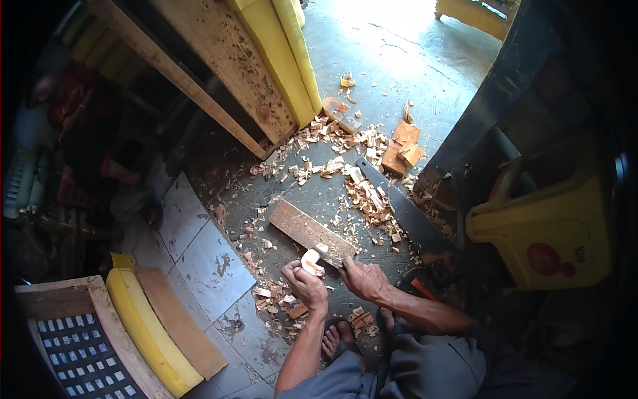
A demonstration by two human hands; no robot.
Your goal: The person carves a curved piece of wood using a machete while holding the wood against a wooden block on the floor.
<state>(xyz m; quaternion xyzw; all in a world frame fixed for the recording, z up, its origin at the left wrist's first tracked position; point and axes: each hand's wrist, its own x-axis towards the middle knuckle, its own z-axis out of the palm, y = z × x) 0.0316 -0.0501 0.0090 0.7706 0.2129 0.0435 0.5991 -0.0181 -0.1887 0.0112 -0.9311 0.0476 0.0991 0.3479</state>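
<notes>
My left hand (308, 286) is closed around a small pale carved wood piece (312, 262) with a curved, hook-like form. Just to its right, my right hand (364, 279) is also closed, its knuckles near the close end of a flat wooden board (311, 231). Whatever the right fingers grip is hidden, though a thin dark edge shows between the hands. The board lies at a slant on the floor in front of me, with the carved piece held above its near end. A handsaw (413, 219) rests on the floor to the right, among curled shavings (364, 196).
Wood offcuts (401, 147) and chips litter the floor ahead. A yellow plastic container (541, 226) stands right. Yellow-padded wooden furniture (246, 73) rises at far left; a webbed wooden frame (93, 332) and yellow foam strip (149, 336) lie near left. Another person (93, 126) sits in shadow.
</notes>
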